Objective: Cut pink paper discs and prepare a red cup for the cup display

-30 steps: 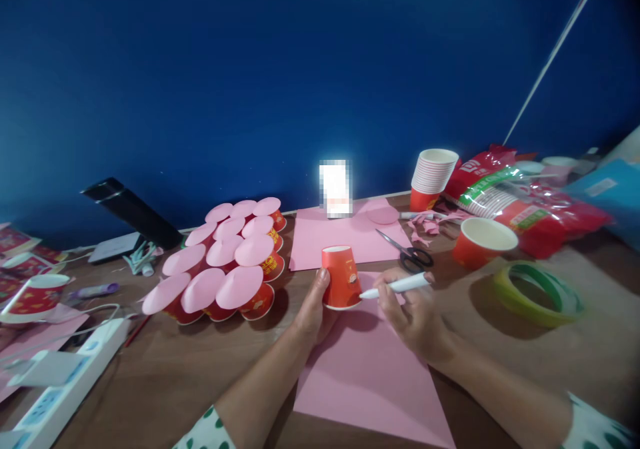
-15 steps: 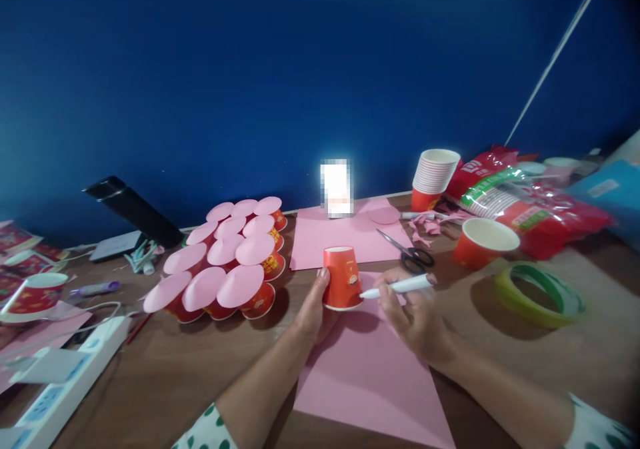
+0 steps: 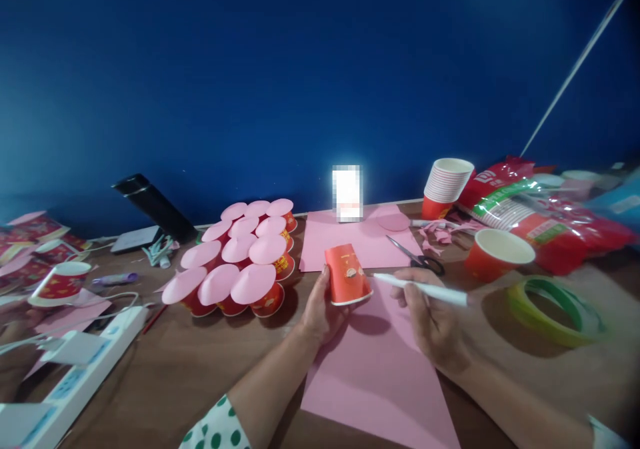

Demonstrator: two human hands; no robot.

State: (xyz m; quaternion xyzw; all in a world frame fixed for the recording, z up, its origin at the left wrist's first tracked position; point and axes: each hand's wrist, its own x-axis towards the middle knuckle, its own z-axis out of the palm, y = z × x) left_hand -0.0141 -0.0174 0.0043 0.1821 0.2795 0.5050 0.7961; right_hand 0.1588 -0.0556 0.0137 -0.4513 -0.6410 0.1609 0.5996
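Your left hand is closed around a red paper cup, and your right hand grips a white pen whose tip sits just beside the cup's side; you cannot tell from this view whether it touches. The cup is upside down and tilted, held above a pink paper sheet that lies flat in front of you. Beyond it, more pink paper carries a pink paper disc, with black-handled scissors across its right edge. To your left, twelve inverted red cups stand close together, each topped with a pink disc. On your right are an upright cup, a green-yellow tape roll, a leaning cup stack and a red plastic pack of cups. All this rests on a brown wood-look table, a white power strip at its left, against a deep blue wall. A pixelated bright white rectangle stands near that wall.
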